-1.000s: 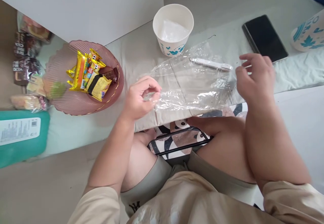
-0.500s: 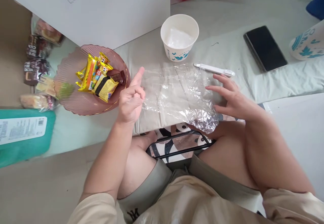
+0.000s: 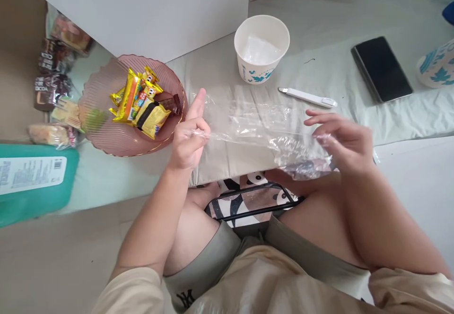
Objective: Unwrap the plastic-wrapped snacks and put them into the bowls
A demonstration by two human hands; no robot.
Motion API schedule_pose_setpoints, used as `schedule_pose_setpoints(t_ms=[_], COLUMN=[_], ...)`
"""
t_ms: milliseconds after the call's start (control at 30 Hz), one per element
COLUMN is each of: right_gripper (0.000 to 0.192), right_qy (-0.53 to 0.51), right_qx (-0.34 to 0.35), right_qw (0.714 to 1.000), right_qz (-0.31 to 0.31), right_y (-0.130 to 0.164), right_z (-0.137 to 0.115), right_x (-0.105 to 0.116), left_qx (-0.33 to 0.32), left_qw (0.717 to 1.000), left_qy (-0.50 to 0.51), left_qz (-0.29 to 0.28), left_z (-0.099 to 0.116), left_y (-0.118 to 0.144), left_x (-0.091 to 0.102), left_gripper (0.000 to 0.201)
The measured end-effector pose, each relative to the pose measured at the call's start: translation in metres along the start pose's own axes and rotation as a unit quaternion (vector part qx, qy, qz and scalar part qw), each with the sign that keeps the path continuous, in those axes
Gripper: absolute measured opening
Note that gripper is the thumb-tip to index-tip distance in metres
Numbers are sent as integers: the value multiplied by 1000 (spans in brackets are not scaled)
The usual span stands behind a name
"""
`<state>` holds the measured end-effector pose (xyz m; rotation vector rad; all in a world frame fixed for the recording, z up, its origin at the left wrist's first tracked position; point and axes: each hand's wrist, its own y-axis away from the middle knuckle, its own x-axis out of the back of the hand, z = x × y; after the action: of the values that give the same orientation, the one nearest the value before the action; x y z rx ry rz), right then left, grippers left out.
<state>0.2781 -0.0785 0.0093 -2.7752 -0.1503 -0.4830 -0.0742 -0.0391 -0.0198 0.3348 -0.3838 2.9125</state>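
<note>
A clear, crinkled sheet of plastic film (image 3: pixel 248 127) stretches between my hands above the cloth. My left hand (image 3: pixel 190 139) pinches its left end, thumb and bent finger together, with the index finger pointing away. At the other end my right hand (image 3: pixel 342 141) has thumb and index finger closed on the film's edge. A bunched fold of the film hangs near that hand, over the table's front edge. Just beyond the film lies a white utility knife (image 3: pixel 308 97). Behind it stands a white paper cup (image 3: pixel 261 51) with blue leaf prints and translucent plastic inside.
A pink ribbed plate (image 3: pixel 102 134) holds yellow-wrapped snacks (image 3: pixel 151 117) at the left. Farther left are several packaged cakes (image 3: pixel 53 89) and a teal packet (image 3: pixel 35 186). A phone (image 3: pixel 383 70) and another cup (image 3: pixel 438 68) are at the right. A white box (image 3: pixel 159 11) stands behind.
My right hand has closed its fingers on the film and shifted slightly right. The film is now pulled tauter and gathered along its near edge. The whole view has shifted a little.
</note>
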Motion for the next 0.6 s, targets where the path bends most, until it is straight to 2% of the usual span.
schedule_pose_setpoints(t_ms=[67,133,167,200,267,300,400,500,600], right_gripper=[12,6,5,17,37,39,14,23,21], right_qy=[-21,3,24,47,91,107,105,24,-55], right_qx=[-71,-119,-118,-96,-23,11,59,70,48], right_qw=[992,983,984,988,994,994,993,997,997], right_qz=[99,139,133,114,55,30,16,35,35], right_y=[-1,-3,-3,-3,-4,-4,-5,-3,1], right_z=[1,4,6,8,9,8,6,9,17], right_x=[-4,-4,-3,-2,1,2,0,-5,-6], left_qx=[-5,-4,1,9,19,19,21,32,42], left_qw=[1000,998,998,997,996,995,995,996,995], left_qy=[10,16,18,22,36,46,58,46,45], left_qz=[-25,-53,-64,-74,-83,-84,-75,-73,-83], left_z=[1,3,4,5,6,7,11,16,21], left_y=[1,1,1,1,1,2,4,7,9], left_x=[1,1,1,1,0,0,1,4,7], left_gripper=[46,46,46,45,41,38,27,20,18])
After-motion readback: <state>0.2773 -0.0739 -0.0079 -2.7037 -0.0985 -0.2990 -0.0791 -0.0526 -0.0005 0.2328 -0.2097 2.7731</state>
